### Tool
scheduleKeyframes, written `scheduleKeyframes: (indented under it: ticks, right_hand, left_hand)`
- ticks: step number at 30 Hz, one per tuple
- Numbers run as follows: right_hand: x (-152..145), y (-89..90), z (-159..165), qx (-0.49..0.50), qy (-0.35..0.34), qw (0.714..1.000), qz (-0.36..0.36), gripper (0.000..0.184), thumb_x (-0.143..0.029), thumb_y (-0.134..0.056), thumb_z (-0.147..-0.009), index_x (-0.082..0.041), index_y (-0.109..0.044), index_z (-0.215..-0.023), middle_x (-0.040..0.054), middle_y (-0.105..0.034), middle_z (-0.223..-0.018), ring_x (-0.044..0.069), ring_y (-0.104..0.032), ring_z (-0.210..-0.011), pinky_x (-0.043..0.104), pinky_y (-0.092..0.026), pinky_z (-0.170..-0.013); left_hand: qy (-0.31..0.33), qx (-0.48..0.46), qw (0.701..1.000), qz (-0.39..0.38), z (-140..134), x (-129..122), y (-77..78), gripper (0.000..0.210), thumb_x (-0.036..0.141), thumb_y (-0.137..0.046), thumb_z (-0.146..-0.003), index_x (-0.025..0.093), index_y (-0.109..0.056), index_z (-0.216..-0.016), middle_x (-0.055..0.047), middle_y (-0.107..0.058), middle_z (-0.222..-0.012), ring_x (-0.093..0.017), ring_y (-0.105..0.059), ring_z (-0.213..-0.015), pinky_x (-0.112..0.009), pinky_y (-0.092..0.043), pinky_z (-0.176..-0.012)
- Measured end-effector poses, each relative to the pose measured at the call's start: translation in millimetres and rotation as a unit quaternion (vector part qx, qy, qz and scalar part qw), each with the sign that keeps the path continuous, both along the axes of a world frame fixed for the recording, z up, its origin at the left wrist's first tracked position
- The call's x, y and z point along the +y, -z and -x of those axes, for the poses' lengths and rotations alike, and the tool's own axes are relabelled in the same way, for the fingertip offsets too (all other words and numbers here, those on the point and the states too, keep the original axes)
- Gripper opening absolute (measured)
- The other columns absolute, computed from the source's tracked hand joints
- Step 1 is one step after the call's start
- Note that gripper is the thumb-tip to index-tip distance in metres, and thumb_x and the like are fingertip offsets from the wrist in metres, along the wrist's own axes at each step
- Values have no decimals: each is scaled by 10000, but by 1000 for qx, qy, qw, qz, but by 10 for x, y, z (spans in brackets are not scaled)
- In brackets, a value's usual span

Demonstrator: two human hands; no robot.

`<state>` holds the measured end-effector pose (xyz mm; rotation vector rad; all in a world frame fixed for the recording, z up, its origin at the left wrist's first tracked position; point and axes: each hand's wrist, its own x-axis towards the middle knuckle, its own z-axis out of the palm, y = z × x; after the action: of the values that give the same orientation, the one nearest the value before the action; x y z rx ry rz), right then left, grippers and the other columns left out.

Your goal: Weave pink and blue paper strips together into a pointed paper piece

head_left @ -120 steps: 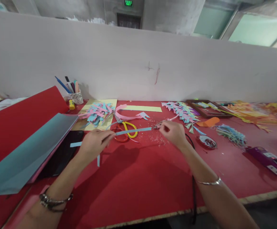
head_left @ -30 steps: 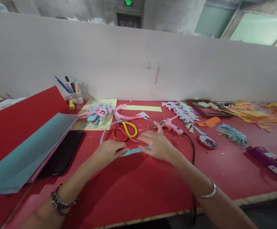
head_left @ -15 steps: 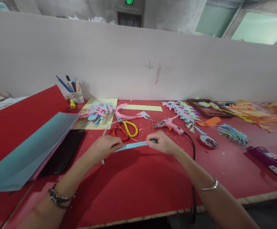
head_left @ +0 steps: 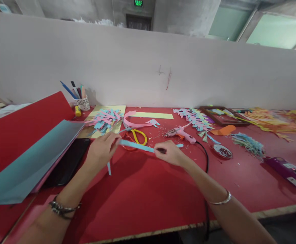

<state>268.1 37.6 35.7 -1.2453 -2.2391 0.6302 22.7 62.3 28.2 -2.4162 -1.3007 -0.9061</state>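
Note:
A light-blue paper strip [head_left: 141,146] stretches between my hands above the red table [head_left: 143,196]. My left hand [head_left: 100,149], its fingers pinched together, has the strip's left end. My right hand [head_left: 170,153] grips the strip near its other end; the tip [head_left: 180,145] pokes out beyond the knuckles. A small dark object [head_left: 161,150] shows at the right fingers, mostly hidden. Below my left wrist hangs or lies a narrow blue strip [head_left: 109,168]. Just behind the held strip are scissors [head_left: 140,136] with red and yellow handles, partly covered.
A pink glue gun [head_left: 185,134] with a black cord lies behind my right hand. Pink and blue paper pieces [head_left: 106,118], a curled pink strip [head_left: 137,124] and a fringed paper garland [head_left: 195,118] lie farther back. At left are blue sheets [head_left: 41,156] and a black tablet-like slab [head_left: 71,166].
My left hand has shifted left and up, and the strip now slopes down toward my right hand. More strip shows between the hands, and its tip shows past my right hand.

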Motion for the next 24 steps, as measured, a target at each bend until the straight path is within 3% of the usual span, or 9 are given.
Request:
scheduleKeyframes:
  ticks: [2, 5, 9, 13, 18, 24]
  right_hand:
    - [-27, 27, 63, -22, 9, 1000, -9, 152, -173, -413, -686, -156, -444, -538, -44, -373, -500, 59, -326, -486, 185, -221, -483]
    - [-79, 74, 172, -41, -14, 999, -28, 138, -161, -414, -699, -154, -500, -592, -33, -443, -531, 62, -366, -497, 184, -231, -502]
    - [-132, 115, 265, -71, -8, 996, -59, 96, -139, -438, -661, -160, -500, -592, -38, -446, -510, 64, -335, -474, 188, -218, -493]
    - [-156, 123, 303, -125, 8, 985, -120, 97, -142, -438, -654, -167, -505, -587, -23, -485, -519, 80, -334, -483, 212, -209, -502]
    - [-148, 122, 301, -134, 13, 978, -156, 121, -155, -426, -656, -179, -508, -570, -25, -481, -491, 83, -333, -461, 217, -208, -494]
    - [-22, 52, 45, -101, 58, 983, -141, 109, -143, -425, -642, -172, -492, -560, -27, -494, -497, 72, -377, -463, 192, -217, -489]
  left_hand:
    - [13, -27, 999, -32, -43, -27, -5, 251, 248, -317, -857, 175, -554, -815, -43, -639, -780, -153, -589, -740, -259, -435, -669]
    - [101, 5, 994, -51, -179, -103, 27, 248, 246, -327, -857, 169, -563, -853, -45, -650, -818, -155, -589, -789, -273, -435, -719]
    - [203, 83, 976, 8, -360, -208, 100, 247, 219, -353, -853, 172, -580, -767, -13, -650, -702, -135, -588, -677, -255, -416, -653]
    - [194, 90, 969, 121, -423, -251, 133, 246, 212, -400, -830, 162, -583, -674, -5, -624, -615, -120, -551, -575, -224, -363, -542]
    - [175, 2, 937, 303, -406, -258, 95, 231, 218, -426, -794, 156, -565, -620, 51, -477, -496, -73, -414, -471, -183, -277, -461]
    - [171, -74, 912, 366, -269, -169, 13, 260, 292, -394, -780, 152, -560, -637, 53, -420, -502, -68, -342, -469, -179, -248, -443]
